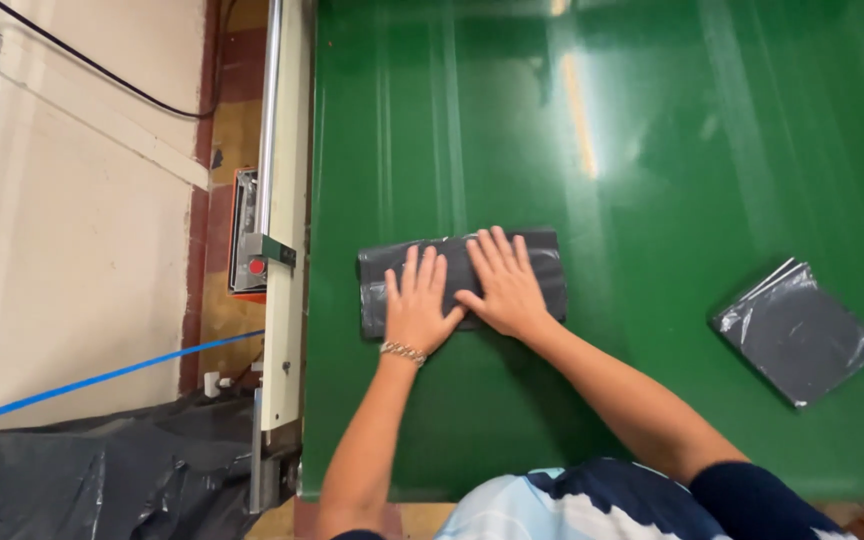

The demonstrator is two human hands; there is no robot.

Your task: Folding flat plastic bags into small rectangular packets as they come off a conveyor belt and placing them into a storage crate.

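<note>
A folded dark grey plastic bag [547,262] lies flat on the shiny green table [652,130]. My left hand [417,305] presses on its left part, fingers spread, a beaded bracelet on the wrist. My right hand [505,283] lies flat on its middle, fingers apart and pointing away from me. The two hands touch side by side. Neither hand grips anything.
A stack of folded dark grey bags [798,332] rests at the table's right. Along the left edge runs a cream metal rail [285,200] with a small box bearing a red button [250,262]. Black plastic sheeting [82,480] and a blue cord [92,382] lie lower left.
</note>
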